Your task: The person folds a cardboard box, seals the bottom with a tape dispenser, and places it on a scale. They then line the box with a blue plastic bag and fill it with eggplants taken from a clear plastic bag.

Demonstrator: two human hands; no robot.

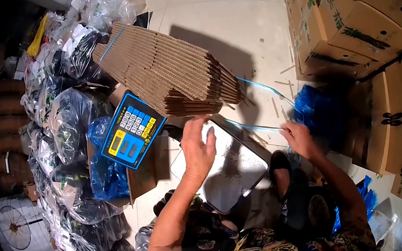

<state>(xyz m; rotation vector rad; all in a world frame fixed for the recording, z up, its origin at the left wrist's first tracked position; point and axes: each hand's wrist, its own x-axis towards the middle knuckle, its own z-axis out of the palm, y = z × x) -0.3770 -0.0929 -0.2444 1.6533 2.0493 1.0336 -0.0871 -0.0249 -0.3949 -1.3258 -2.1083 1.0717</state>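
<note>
A stack of flattened cardboard boxes (165,63) lies in front of me, a blue strap (112,45) round its far end. My left hand (197,149) is by the stack's near edge, above the metal platform of a scale (232,173). Its thumb stands apart from the fingers, and I see nothing in it. My right hand (298,139) is closed, pinching a loose light-blue strap (251,126) that runs left toward the stack. Another stretch of loose strap (260,86) runs from the stack's right end toward this hand. The scale's display and keypad (133,129) stand left of the stack.
Clear plastic bags with dark contents (74,119) are piled along the left. Printed cardboard cartons (353,22) are stacked on the right, with a blue plastic bag (315,107) beside them. Cardboard scraps lie on the floor (268,52). My shoe (279,163) is right of the scale.
</note>
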